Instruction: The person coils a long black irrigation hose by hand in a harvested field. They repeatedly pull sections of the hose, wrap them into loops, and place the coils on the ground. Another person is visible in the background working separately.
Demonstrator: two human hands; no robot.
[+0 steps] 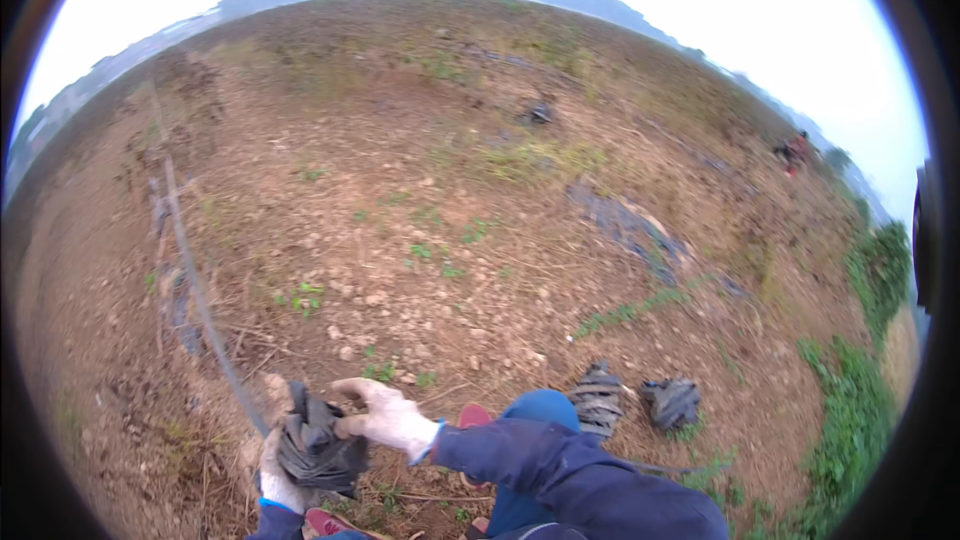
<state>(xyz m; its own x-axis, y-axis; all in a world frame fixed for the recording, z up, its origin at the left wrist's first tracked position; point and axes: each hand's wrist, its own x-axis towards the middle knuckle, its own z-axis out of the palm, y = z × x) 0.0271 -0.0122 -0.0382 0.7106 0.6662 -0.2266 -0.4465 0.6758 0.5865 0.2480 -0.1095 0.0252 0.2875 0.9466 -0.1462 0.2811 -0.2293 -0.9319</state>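
My left hand (279,471), in a pale knit work glove with a blue cuff edge, grips a crumpled bundle of dark plastic film (322,446) at the lower left. My right hand (386,416), gloved the same way, reaches from the right; its thumb side touches the bundle while a finger stands apart above it. A long grey strip (196,281) stretches from the left hand up across the ground. Two more dark wads, a ridged bundle (598,401) and a rounded one (671,403), lie on the soil to the right of my knee.
Dry, cloddy soil with straw and small weeds surrounds me. Torn plastic film (626,229) lies at the middle right, and another dark wad (540,114) farther off. Green plants (851,412) grow along the right. A person (793,152) is far away at the right. My red shoes are below.
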